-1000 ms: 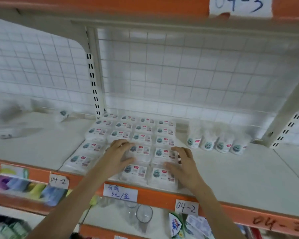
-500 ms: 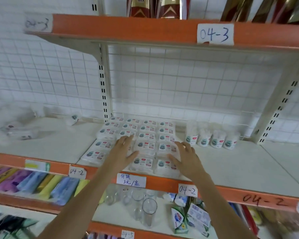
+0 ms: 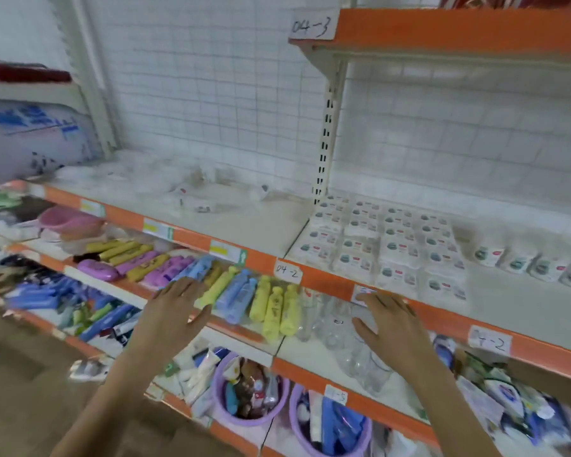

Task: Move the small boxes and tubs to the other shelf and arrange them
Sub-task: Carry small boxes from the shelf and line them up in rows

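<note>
Several small white boxes [image 3: 389, 249] lie in neat rows on the right shelf [image 3: 515, 308], with a row of small white tubs [image 3: 538, 267] to their right. A few loose tubs and boxes [image 3: 195, 199] lie blurred on the left shelf [image 3: 244, 222]. My left hand [image 3: 175, 311] hovers open in front of the lower shelf, below and left of the boxes. My right hand [image 3: 389, 324] is open too, just below the orange shelf edge under the boxes. Neither hand holds anything.
An orange shelf [image 3: 459, 28] labelled 04-3 hangs above the right bay. Below are coloured tubes [image 3: 244, 291], clear glasses [image 3: 343, 338], purple buckets [image 3: 251, 390] of goods and a pink bowl [image 3: 66, 221]. A large white sack [image 3: 30, 136] sits at the far left.
Both hands have come off the rows of boxes and dropped below the shelf edge. My view has swung left, bringing the left shelf into sight.
</note>
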Available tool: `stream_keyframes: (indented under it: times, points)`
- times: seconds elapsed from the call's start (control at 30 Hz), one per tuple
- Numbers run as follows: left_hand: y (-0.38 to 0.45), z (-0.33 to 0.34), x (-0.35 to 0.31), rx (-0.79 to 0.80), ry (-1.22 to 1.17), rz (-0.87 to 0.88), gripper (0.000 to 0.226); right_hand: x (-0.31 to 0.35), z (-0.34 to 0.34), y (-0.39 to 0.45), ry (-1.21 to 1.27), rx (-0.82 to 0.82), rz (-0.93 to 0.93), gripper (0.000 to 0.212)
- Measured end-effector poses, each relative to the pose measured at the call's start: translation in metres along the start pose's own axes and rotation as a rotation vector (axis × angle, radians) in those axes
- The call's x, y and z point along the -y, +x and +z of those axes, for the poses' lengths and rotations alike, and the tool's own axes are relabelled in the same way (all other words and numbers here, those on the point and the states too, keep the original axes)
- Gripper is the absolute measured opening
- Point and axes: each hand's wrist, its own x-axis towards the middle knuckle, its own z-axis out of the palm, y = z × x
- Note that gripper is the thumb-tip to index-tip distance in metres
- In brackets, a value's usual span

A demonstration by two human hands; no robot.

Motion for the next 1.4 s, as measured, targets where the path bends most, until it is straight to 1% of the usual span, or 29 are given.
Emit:
stream_keyframes:
  times: [0.07,0.13,0.23,0.27,0.37,0.53,0.7,0.77,0.83,0.93,1.0,1.03,1.1,1.13,1.3,1.4]
  points:
    - [-0.029,-0.011,0.03,0.038,0.015,-0.107,0.041,0.036,0.008,0.011,0.035,0.036,-0.043,0.034]
    - [-0.055,-0.022,0.056,0.055,0.044,-0.206,0.035,0.072,0.015,0.024,0.096,0.083,-0.1,0.038]
    - [-0.09,-0.036,0.088,0.049,0.083,-0.308,0.026,0.122,0.032,0.043,0.165,0.089,-0.228,0.039]
    - [-0.1,-0.039,0.098,0.046,0.087,-0.342,0.027,0.139,0.04,0.051,0.197,0.092,-0.262,0.039]
    - [-0.121,-0.044,0.124,0.052,0.107,-0.421,0.038,0.183,0.059,0.074,0.276,0.14,-0.34,0.043]
    - [-0.123,-0.046,0.174,0.066,0.192,-0.514,0.041,0.247,0.089,0.125,0.365,0.183,-0.496,0.043]
    - [-0.095,-0.037,0.224,0.078,0.242,-0.57,0.043,0.299,0.115,0.182,0.395,0.198,-0.571,0.047]
    - [-0.077,-0.032,0.243,0.066,0.233,-0.583,0.038,0.314,0.125,0.204,0.402,0.188,-0.58,0.044]
    - [-0.056,-0.027,0.262,0.038,0.238,-0.597,0.029,0.325,0.134,0.229,0.441,0.125,-0.592,0.041]
    - [-0.023,-0.019,0.29,0.01,0.237,-0.595,0.031,0.337,0.132,0.264,0.461,0.066,-0.603,0.037]
    - [-0.004,-0.013,0.308,0.003,0.235,-0.561,0.032,0.341,0.13,0.284,0.467,0.05,-0.608,0.036]
    - [0.005,-0.011,0.316,0.006,0.229,-0.547,0.033,0.343,0.128,0.293,0.477,0.072,-0.602,0.035]
    - [0.025,-0.006,0.333,0.009,0.226,-0.529,0.034,0.346,0.13,0.314,0.497,0.101,-0.585,0.043]
    - [0.035,-0.003,0.343,0.009,0.219,-0.519,0.034,0.348,0.133,0.325,0.493,0.092,-0.578,0.047]
    - [0.09,0.013,0.401,-0.017,0.11,-0.422,0.041,0.358,0.136,0.385,0.448,0.021,-0.516,0.04]
    - [0.131,0.023,0.446,-0.029,0.063,-0.304,0.032,0.36,0.139,0.423,0.35,-0.046,-0.434,0.036]
